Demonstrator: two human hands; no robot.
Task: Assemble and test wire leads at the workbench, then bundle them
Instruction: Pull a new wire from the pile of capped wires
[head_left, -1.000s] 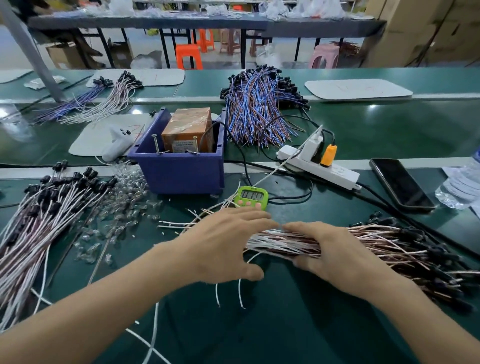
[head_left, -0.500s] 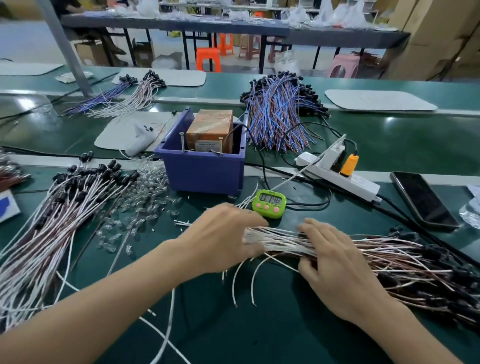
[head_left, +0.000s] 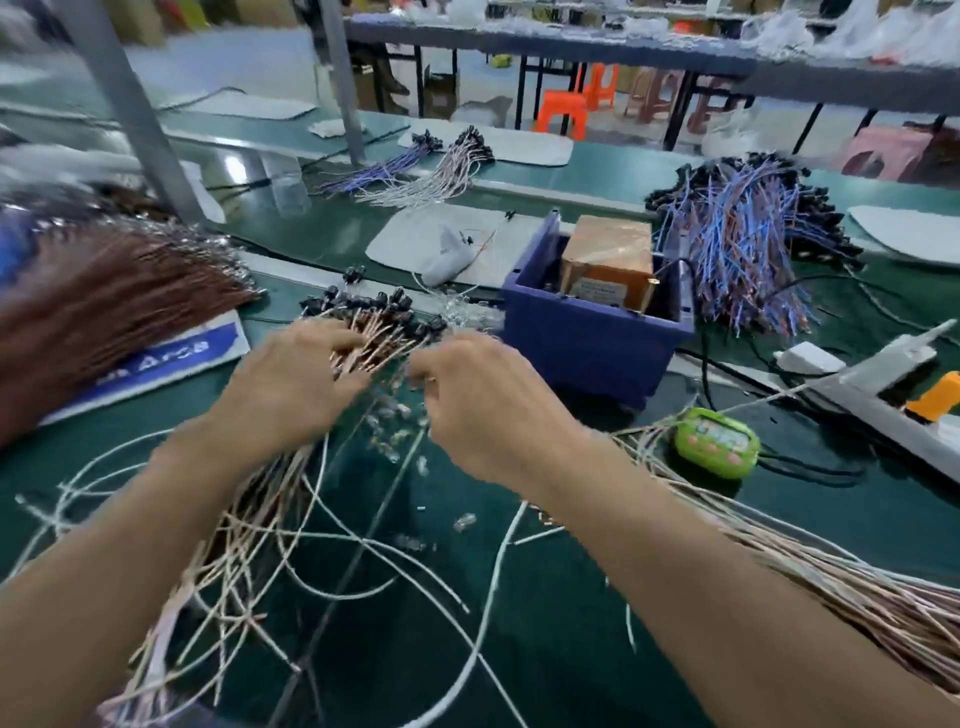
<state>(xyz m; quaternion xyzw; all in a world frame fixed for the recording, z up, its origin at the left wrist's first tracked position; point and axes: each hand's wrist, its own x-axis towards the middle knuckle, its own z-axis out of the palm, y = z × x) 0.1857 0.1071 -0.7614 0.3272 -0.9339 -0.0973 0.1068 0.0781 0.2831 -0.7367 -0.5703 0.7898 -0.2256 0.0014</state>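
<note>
— What stands behind the green workbench (head_left: 571, 675)?
— A grey post (head_left: 130, 114) rising on the left, then a long dark-legged table (head_left: 571, 49) across the back.
— And beneath it?
— An orange stool (head_left: 563, 111), a pink stool (head_left: 883, 150) further right, pale floor (head_left: 234, 57). All rather blurred.

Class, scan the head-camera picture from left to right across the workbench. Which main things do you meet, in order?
Brown wire bundle → left hand → right hand → blue bin → green timer → orange plug.
</note>
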